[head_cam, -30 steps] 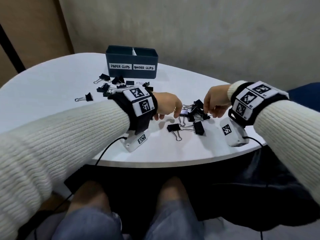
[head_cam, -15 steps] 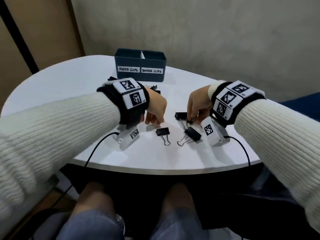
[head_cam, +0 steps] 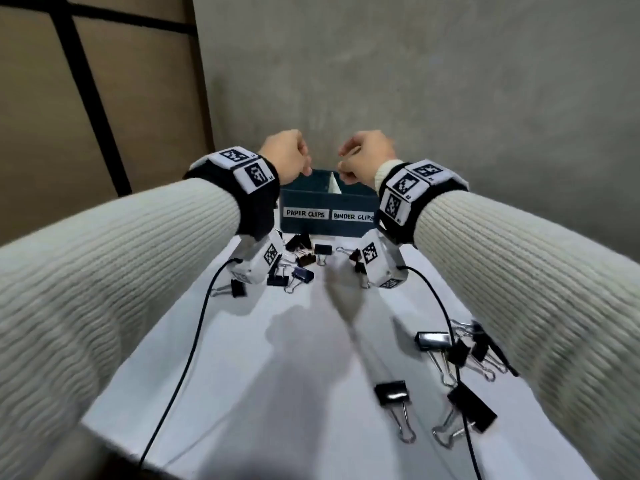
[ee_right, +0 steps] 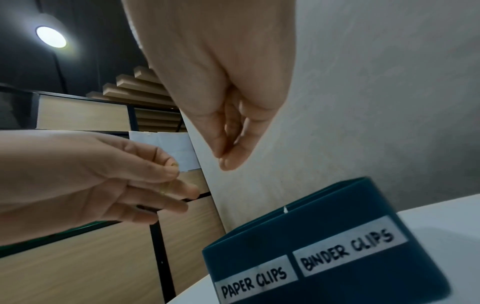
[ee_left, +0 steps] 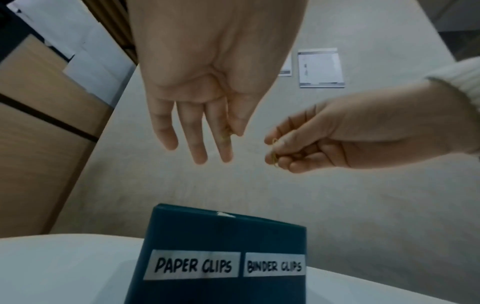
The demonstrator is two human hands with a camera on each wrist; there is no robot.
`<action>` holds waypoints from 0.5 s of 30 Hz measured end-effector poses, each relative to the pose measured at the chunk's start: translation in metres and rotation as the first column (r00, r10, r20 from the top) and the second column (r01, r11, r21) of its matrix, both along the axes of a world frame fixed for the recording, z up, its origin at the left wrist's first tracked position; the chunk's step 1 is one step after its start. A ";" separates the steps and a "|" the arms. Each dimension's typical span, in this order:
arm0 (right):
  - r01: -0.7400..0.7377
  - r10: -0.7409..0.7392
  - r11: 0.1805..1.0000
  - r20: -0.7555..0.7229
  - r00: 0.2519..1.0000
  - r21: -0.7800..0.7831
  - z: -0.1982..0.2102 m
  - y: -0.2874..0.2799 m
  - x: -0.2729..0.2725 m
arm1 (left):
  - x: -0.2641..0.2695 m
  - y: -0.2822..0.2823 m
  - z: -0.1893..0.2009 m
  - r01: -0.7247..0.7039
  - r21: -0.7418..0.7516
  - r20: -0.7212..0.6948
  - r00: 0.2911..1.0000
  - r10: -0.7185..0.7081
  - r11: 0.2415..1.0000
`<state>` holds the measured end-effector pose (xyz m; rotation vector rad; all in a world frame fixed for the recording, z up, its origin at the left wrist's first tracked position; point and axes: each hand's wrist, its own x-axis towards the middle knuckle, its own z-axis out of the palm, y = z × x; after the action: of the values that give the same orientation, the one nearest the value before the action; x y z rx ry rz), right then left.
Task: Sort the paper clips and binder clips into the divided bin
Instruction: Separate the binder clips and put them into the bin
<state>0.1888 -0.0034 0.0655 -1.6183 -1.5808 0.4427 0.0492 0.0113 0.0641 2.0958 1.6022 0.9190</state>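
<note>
A dark blue divided bin [head_cam: 311, 199] labelled PAPER CLIPS on the left and BINDER CLIPS on the right stands at the back of the white table [head_cam: 277, 393]. Both hands hover above it. My left hand [head_cam: 301, 168] is over the left half, and its thumb and finger pinch a gold paper clip [ee_left: 226, 133]. My right hand [head_cam: 344, 171] is near the white divider, with its fingers curled round gold paper clips [ee_left: 274, 152]. In the right wrist view the right hand [ee_right: 226, 158] hangs pinched above the bin [ee_right: 311, 226]. The inside of the bin is hidden.
Black binder clips lie in a group in front of the bin [head_cam: 304, 261], with one apart at the left [head_cam: 237, 289]. Several more lie at the front right [head_cam: 460, 351], two of them nearest me [head_cam: 393, 393]. Black wrist cables [head_cam: 194, 334] trail over the table.
Both hands have lifted from the clips at the table's front and moved back to above the bin, each carrying gold paper clips. The head view has tilted up.
</note>
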 end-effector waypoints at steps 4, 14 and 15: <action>0.033 -0.028 0.997 -0.055 0.998 0.076 -0.013 0.045 -0.020 | -0.002 0.047 -0.016 -0.131 0.074 0.085 0.988 0.125 0.989; 0.024 -0.020 0.999 0.119 0.993 -0.029 -0.040 0.061 -0.012 | 0.002 0.082 -0.043 -0.126 0.014 -0.048 0.991 0.127 0.992; 0.042 -0.041 0.999 0.131 0.991 -0.008 -0.034 0.055 -0.008 | 0.001 0.077 -0.042 -0.132 0.045 -0.062 0.989 0.135 0.990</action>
<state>0.1806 0.0519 0.0310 -1.7155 -1.6398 0.3295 0.0502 0.0882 0.0222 2.0856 1.7899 0.9431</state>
